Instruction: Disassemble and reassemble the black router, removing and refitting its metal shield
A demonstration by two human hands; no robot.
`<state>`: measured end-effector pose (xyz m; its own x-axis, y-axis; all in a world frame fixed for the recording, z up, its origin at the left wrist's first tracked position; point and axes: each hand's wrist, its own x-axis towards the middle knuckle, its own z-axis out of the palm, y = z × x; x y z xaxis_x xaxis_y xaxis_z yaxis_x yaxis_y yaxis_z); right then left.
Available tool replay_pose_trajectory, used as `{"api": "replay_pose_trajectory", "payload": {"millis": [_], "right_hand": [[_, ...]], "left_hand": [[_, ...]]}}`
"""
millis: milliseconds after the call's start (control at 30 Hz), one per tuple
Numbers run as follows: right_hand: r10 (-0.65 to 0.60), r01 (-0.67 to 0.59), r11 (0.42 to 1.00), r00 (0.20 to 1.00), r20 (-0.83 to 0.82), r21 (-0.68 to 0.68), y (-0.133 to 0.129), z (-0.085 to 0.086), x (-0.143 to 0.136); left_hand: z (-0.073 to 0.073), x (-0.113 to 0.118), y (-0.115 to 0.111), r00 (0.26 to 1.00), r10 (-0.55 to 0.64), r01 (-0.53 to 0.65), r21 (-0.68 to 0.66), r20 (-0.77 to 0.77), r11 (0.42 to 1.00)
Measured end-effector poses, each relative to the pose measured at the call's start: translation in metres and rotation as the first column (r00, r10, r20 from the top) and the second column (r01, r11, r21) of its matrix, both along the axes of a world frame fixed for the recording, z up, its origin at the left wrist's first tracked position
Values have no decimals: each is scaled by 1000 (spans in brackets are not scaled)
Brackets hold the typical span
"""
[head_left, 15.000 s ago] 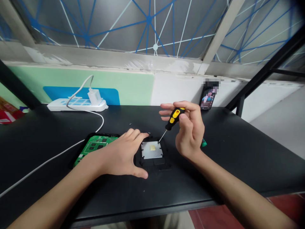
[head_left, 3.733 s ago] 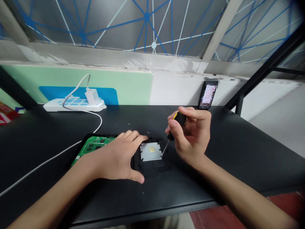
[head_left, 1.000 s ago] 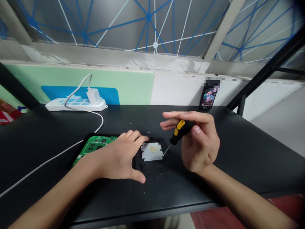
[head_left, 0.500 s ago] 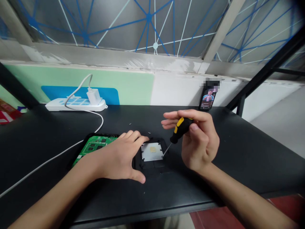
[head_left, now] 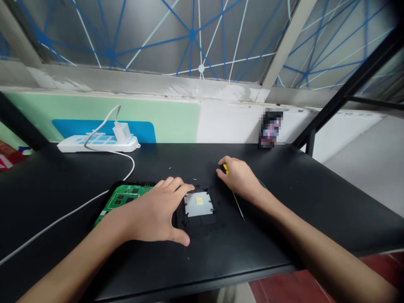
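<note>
Hands rest on a black counter (head_left: 315,198): the left hand (head_left: 154,212) lies flat and open, thumb and fingers bracketing a small black case (head_left: 199,208) to steady it, its silver plate (head_left: 197,203) facing up. The right hand (head_left: 241,179) is closed over a screwdriver (head_left: 235,198) lying on the counter just right of the case, shaft pointing toward the viewer. Beside the left hand sits a green board (head_left: 121,198); a power strip (head_left: 97,143) and phone (head_left: 269,130) stand by the wall.

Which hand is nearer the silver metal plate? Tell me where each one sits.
Left. The left hand rests against the silver metal plate at its left edge; the right hand lies up and right, apart from it.
</note>
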<state>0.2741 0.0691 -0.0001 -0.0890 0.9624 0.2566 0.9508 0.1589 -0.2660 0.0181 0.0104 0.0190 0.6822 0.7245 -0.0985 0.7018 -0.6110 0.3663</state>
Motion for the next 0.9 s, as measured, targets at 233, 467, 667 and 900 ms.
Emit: {"api": "replay_pose_trajectory", "payload": {"millis": [233, 467, 667, 900], "right_hand": [[-56, 61, 992, 997, -49, 109, 24, 25, 34], [-420, 458, 850, 888, -190, 260, 119, 50, 168], [-483, 494, 840, 869, -104, 225, 143, 40, 215], [-439, 406, 866, 897, 53, 292, 131, 29, 218]], "left_hand": [[3, 2, -1, 999, 31, -32, -39, -11, 999], [7, 4, -2, 996, 84, -85, -128, -13, 988], [9, 6, -3, 989, 142, -149, -207, -49, 967], [-9, -4, -5, 990, 129, -138, -185, -56, 973]]}}
